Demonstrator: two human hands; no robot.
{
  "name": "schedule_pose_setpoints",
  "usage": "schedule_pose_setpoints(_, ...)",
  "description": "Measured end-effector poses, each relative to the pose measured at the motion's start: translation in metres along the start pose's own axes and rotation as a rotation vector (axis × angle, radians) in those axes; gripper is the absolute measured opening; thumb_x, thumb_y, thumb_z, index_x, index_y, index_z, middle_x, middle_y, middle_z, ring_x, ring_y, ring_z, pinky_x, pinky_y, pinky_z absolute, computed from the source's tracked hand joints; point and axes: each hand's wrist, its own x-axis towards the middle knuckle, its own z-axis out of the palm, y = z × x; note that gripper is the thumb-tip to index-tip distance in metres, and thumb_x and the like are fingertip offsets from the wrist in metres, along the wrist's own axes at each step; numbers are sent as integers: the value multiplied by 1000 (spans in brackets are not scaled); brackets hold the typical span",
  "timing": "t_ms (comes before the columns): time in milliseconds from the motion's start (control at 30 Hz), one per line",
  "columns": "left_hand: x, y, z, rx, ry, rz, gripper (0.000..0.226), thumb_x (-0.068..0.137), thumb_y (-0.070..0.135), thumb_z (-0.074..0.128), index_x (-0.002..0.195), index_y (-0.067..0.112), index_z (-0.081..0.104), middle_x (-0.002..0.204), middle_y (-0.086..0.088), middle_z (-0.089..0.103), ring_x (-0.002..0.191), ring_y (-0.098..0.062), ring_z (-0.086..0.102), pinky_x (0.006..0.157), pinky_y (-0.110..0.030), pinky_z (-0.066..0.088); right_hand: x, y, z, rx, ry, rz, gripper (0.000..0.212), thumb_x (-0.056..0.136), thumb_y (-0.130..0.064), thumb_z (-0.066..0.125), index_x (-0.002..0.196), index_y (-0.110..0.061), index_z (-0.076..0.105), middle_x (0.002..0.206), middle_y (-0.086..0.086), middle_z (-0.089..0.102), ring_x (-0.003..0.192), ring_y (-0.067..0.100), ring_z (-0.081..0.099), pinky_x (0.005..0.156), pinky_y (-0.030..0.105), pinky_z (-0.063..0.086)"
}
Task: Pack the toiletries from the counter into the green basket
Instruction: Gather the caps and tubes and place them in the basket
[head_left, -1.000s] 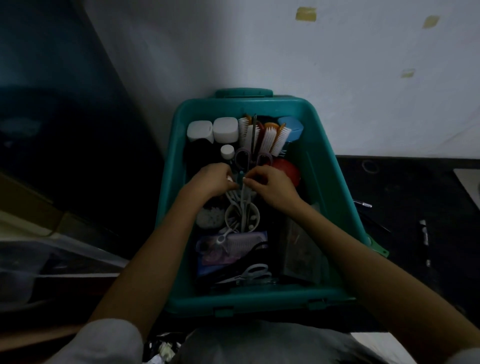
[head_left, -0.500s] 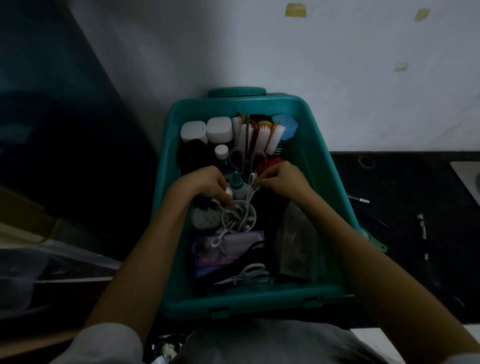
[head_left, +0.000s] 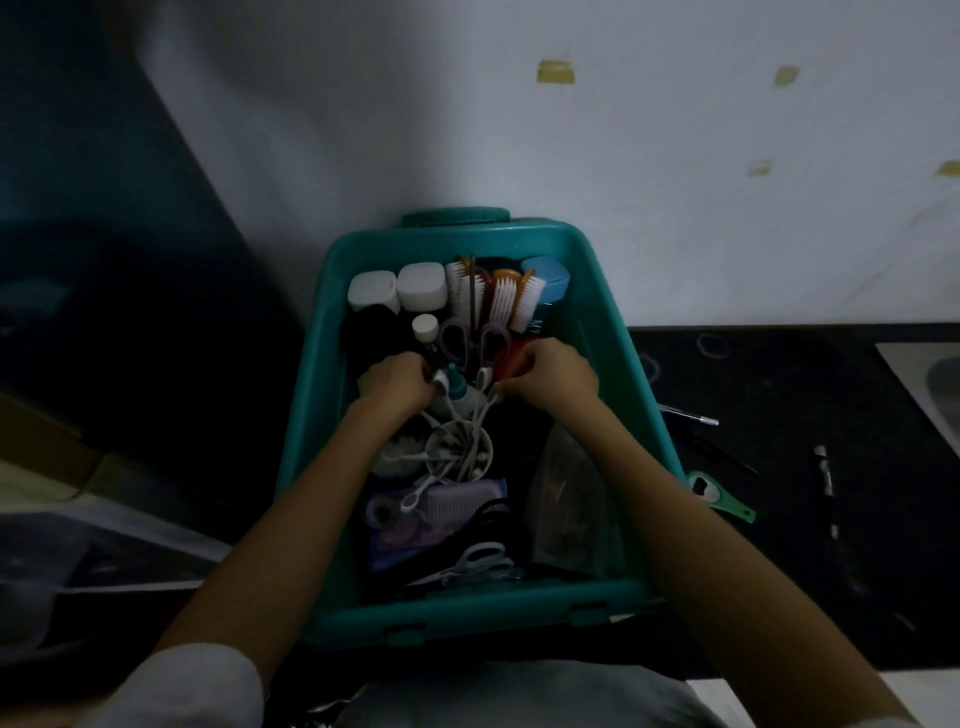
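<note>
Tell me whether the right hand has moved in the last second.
Yes. Against the purple-handled scissors, the right hand has shifted rightward, toward the green basket's right wall, pinching a white plastic stick.

The one camera rides on my head, facing forward and steeply down (wide-angle, so the wall (head_left: 675, 182) and counter (head_left: 779, 405) fit in too). It hangs close over the green basket (head_left: 467, 609), which fills mid-frame, my forearms (head_left: 311, 509) reaching in from the bottom.
</note>
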Motion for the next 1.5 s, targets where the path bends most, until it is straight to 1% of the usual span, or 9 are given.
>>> schedule_pose_setpoints(167,-7,-16,-4,-224,209,53,27,95,17,49,116,23,64,112,-5,68,93,-22,64,80,-35,52,-6,-2,-2,-147,-21,-51,15,75,-24,75,85,-24,64,101,3,65,95,23,63,69,30,42)
schedule_pose_setpoints(333,-27,-19,-2,-358,450,128,21,92,17,54,108,26,65,103,-2,70,89,-20,63,73,-33,51,-13,-4,-9,-174,-21,-76,23,79,-24,70,100,-14,67,104,7,65,98,28,63,76,33,47)
schedule_pose_setpoints(567,-78,45,21,-356,472,448,21,91,15,57,109,22,66,105,1,66,91,-14,61,78,-34,52,-38,22,-36,77,41,-246,16,81,-26,70,95,-18,70,99,2,71,92,19,65,78,28,49)
schedule_pose_setpoints(700,-99,78,35,-353,473,593,22,92,13,57,111,20,66,108,3,66,96,-13,60,82,-29,50,-65,43,-42,-183,234,-463,16,86,-25,60,98,-17,66,100,4,65,96,23,60,70,30,43)
schedule_pose_setpoints(900,-122,116,55,-397,433,698,23,89,6,58,107,18,66,103,3,64,93,-10,57,80,-17,42,-97,89,-55,70,344,-576,17,81,-2,64,96,-6,70,103,7,66,105,25,55,88,34,44)
schedule_pose_setpoints(1067,-135,136,66,-382,404,713,21,89,6,57,105,17,65,98,3,57,88,-11,55,75,-20,44,-113,113,-43,628,281,-458,20,84,11,59,99,3,69,111,11,67,124,19,50,107,29,37)
schedule_pose_setpoints(1233,-142,151,71,-315,438,686,18,91,8,57,106,14,66,98,-2,58,91,-19,56,80,-32,48,-122,137,-38,1150,179,-280,17,86,7,59,101,6,65,111,11,68,102,17,66,91,29,52)
schedule_pose_setpoints(1367,-159,175,81,-233,516,751,20,89,9,57,105,12,68,94,-3,62,88,-17,55,82,-19,39,-130,181,-36,1199,194,-25,13,84,3,65,92,-7,70,90,6,73,85,15,70,77,22,54)
schedule_pose_setpoints(1500,-164,197,94,-74,617,877,24,87,12,55,105,10,70,94,-5,66,89,-17,55,81,-23,41,-138,235,-29,1145,264,155,9,85,1,64,90,-3,70,87,7,72,81,14,69,73,23,55)
